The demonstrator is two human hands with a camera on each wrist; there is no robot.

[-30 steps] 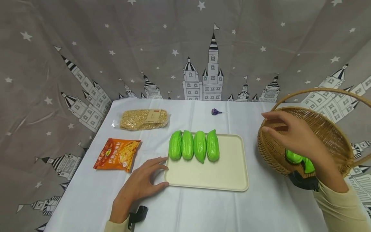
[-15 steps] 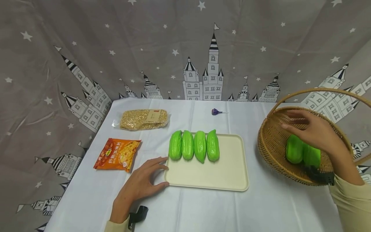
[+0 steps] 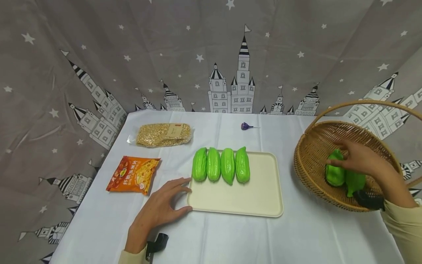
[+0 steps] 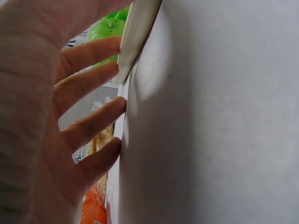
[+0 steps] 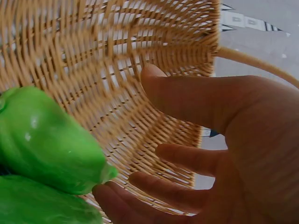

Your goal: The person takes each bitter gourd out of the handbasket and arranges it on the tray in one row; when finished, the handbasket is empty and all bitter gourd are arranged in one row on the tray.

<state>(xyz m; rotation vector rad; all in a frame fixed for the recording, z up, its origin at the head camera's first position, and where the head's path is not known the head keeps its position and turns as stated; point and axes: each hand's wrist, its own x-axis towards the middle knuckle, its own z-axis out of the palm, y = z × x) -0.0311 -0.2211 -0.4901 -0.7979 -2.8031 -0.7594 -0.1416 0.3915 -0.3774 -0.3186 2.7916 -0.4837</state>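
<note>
In the head view my left hand rests by the left edge of a cream tray, fingers spread and fingertips at its rim. Several glossy green ridged vegetables stand side by side along the tray's back left. My right hand reaches into a wicker basket, its thumb and fingers parted over one of two green vegetables visible there. In the right wrist view the fingers are spread, with a fingertip close to the end of a green vegetable; whether they touch, I cannot tell.
On the white cloth lie a clear bag of yellow grains, an orange snack packet and a purple lollipop. The basket's tall handle arches over its opening. A grey curtain with castle prints hangs behind.
My right hand has moved right and then down into the basket, over the green vegetables. My left hand and the tray have stayed in place.
</note>
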